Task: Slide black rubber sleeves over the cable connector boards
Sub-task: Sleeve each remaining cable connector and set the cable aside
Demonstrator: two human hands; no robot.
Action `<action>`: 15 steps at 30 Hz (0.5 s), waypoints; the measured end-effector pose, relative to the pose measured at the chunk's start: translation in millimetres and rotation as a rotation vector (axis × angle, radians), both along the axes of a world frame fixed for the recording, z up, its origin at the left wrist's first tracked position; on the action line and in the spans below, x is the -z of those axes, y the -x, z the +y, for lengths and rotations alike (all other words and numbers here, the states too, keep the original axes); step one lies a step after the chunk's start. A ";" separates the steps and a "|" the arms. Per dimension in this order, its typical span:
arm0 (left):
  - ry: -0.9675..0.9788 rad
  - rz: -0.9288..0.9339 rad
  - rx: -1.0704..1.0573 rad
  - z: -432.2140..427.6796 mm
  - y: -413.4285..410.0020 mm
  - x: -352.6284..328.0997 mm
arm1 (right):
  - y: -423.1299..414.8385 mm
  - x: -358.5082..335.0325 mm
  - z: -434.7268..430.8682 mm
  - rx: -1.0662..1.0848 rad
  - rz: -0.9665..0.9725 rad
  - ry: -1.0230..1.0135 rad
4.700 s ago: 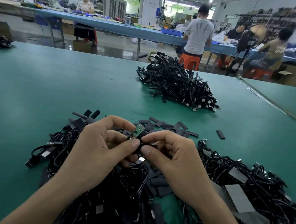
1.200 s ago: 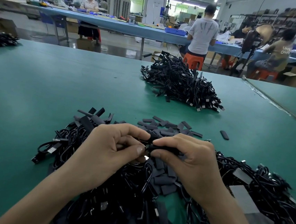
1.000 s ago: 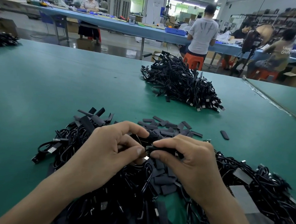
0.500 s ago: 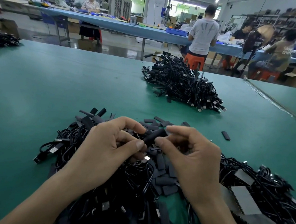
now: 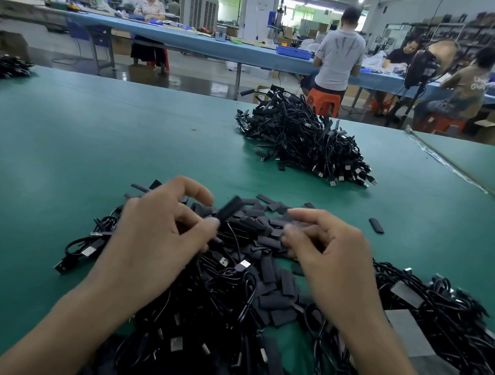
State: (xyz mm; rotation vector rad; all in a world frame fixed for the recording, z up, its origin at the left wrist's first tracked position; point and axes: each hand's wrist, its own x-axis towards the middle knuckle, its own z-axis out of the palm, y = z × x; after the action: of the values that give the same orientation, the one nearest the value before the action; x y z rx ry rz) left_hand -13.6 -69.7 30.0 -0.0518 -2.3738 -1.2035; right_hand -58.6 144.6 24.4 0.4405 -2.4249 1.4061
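My left hand (image 5: 157, 233) pinches a cable whose connector end is covered by a black rubber sleeve (image 5: 230, 208); the sleeve points up and to the right, blurred. My right hand (image 5: 328, 249) hovers apart from it, fingers curled and spread, with nothing in them. Both hands are above a heap of loose black sleeves (image 5: 266, 228) and tangled black cables with metal plugs (image 5: 215, 320). The connector board itself is hidden inside the sleeve.
A second pile of sleeved cables (image 5: 302, 138) lies farther back on the green table (image 5: 63, 145). One stray sleeve (image 5: 376, 225) lies to the right. Grey cloth strips (image 5: 407, 332) sit among cables at right. People work at a blue bench beyond.
The green board seen earlier is now covered by the sleeve. My right hand has let go of the sleeved connector and moved right; my left hand lifts it alone.
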 end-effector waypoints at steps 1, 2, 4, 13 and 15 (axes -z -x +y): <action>0.036 0.036 -0.085 -5.1 1.9 -0.2 | 3.7 0.9 9.0 0.070 -0.019 -0.135; 0.072 0.066 -0.162 -9.9 3.5 -0.5 | 7.7 2.2 18.6 0.135 -0.055 -0.281; 0.127 0.066 -0.255 -15.8 5.9 0.8 | 15.6 6.0 35.8 0.251 -0.197 -0.570; 0.256 -0.014 -0.323 -17.7 5.7 9.8 | 27.7 26.6 46.8 0.319 -0.504 -0.924; 0.241 0.010 -0.307 -13.4 4.6 8.1 | 27.3 26.9 46.8 0.322 -0.516 -0.905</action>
State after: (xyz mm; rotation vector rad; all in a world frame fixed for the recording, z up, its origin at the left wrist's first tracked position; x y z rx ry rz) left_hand -18.1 -83.1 21.9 0.2195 -2.3980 -0.7708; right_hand -85.8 191.4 -2.6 -0.1745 -3.2667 0.2290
